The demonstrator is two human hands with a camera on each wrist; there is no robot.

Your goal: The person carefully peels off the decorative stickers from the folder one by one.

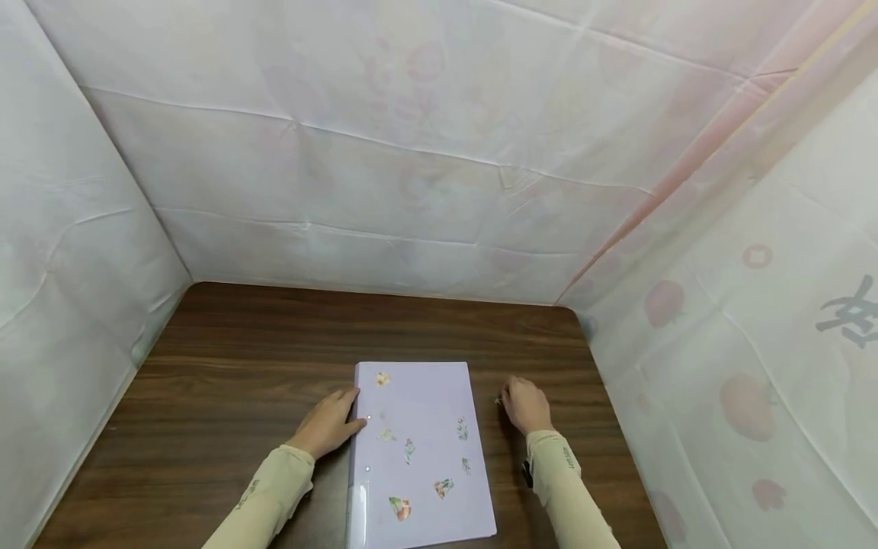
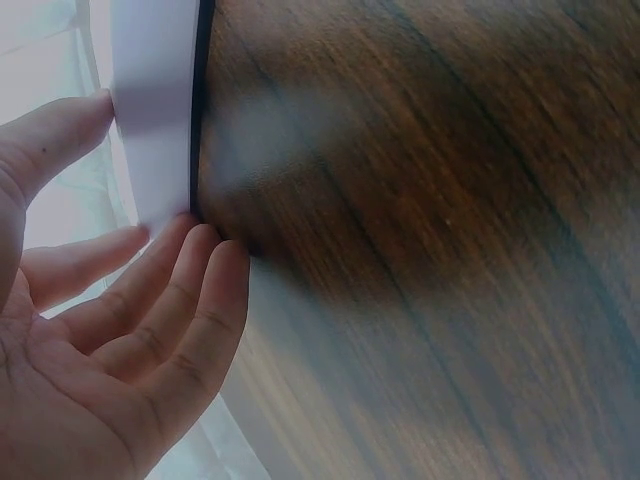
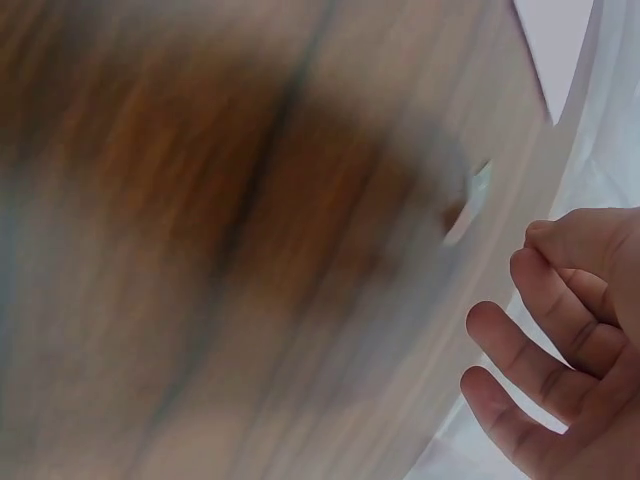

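Table (image 1: 226, 366), dark wood grain. Binder (image 1: 425, 412), lilac, flat on the table between the hands, long axis running away from the person; spine toward the left hand. Left hand (image 1: 325, 428), the nearer: fingers extended, unclenched, touching the spine. Right hand (image 1: 527, 406), apart from the binder, past its opposite long edge; thumb and forefinger meet at the tips. Small pale piece (image 3: 470, 205), just off those tips, toward the binder; whether grasped, cannot tell. Flower motifs (image 1: 443, 488), several, scattered over the cover.
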